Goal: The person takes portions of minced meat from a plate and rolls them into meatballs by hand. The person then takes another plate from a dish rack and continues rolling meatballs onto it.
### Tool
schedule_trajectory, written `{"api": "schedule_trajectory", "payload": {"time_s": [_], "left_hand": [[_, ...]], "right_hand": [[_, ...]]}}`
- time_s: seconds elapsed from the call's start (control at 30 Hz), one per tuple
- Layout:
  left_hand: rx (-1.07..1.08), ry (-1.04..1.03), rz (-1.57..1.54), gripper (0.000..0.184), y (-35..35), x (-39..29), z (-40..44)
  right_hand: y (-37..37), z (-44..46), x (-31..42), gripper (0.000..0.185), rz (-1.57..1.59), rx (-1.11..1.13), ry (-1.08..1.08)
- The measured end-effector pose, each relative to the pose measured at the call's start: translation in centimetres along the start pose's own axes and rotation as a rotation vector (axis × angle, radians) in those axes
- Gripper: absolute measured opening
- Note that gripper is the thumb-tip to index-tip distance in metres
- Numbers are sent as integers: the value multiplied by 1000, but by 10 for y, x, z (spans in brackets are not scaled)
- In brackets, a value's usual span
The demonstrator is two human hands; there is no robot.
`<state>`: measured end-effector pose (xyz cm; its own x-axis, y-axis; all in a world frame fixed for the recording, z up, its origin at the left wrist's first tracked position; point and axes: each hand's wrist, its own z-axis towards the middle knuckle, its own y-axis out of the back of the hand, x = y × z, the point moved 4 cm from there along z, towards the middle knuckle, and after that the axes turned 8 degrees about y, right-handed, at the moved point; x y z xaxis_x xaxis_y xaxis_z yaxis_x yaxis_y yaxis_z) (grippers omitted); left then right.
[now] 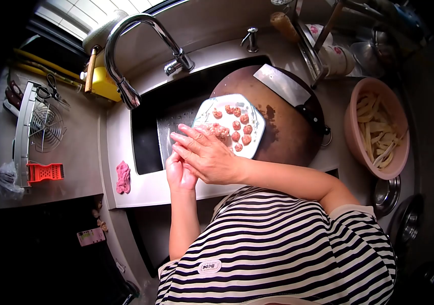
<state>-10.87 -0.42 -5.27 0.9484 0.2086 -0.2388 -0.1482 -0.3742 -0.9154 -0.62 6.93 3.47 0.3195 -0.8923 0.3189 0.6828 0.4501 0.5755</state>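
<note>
My right hand lies across my left hand, its fingers straight and close together. The palms are pressed together at the near left edge of a white plate. Whatever is between them is hidden, and most of the left fingers are covered. On the plate, several small raw meatballs are spread over the middle and right. A heap of raw minced meat sits just beyond my right knuckles. Beneath the plate is a round wooden chopping board, with a cleaver flat on its far side.
The board partly covers a dark sink, with a chrome faucet arching over its left side. To the right stands a pink basin of pale cut strips. A pink cloth, a red grater and scissors are at left.
</note>
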Motion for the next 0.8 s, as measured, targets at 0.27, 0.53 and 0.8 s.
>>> {"api": "schedule_trajectory", "payload": {"time_s": [0.27, 0.53, 0.8], "left_hand": [[102, 78, 19, 36, -35, 32, 0], [52, -12, 8, 29, -42, 27, 7], [89, 74, -8, 35, -48, 30, 3]], "right_hand": [[-1, -13, -17, 32, 134, -94, -118], [23, -24, -57, 21, 322, -237, -316], [25, -13, -32, 22, 75, -20, -18]]}}
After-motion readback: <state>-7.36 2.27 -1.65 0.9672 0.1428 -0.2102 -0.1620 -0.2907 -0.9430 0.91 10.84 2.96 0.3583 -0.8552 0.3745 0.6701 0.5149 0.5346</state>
